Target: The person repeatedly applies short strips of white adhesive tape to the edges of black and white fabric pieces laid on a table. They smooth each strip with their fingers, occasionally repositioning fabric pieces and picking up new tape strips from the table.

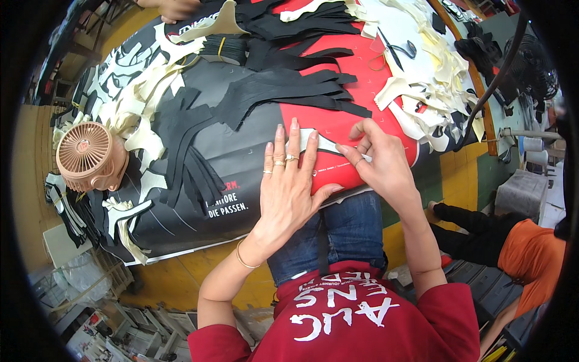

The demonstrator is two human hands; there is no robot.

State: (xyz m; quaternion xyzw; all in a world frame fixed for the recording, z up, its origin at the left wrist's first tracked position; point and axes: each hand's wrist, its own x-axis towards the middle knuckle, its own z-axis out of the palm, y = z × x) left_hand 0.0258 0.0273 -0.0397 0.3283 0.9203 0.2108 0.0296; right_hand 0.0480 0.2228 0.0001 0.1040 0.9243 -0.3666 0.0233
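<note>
My left hand (286, 187) lies flat with its fingers spread, the fingertips pressing a small white cut piece with a black edge (326, 144) onto the covered table. At the right end of this piece, my right hand (386, 158) pinches with thumb and forefinger. The other fingers of that hand are curled. Just beyond my hands, black cut fabric pieces (265, 93) lie fanned in an overlapping stack. More black strips (202, 169) spread to the left of my left hand.
A pink fan (90, 154) stands at the left. Cream cut pieces (416, 102) are heaped at the right, near scissors (395, 55). A bundle tied with a yellow band (222, 49) lies farther back. Another person's hand (175, 8) shows at the far edge; a person in orange (531, 253) is at right.
</note>
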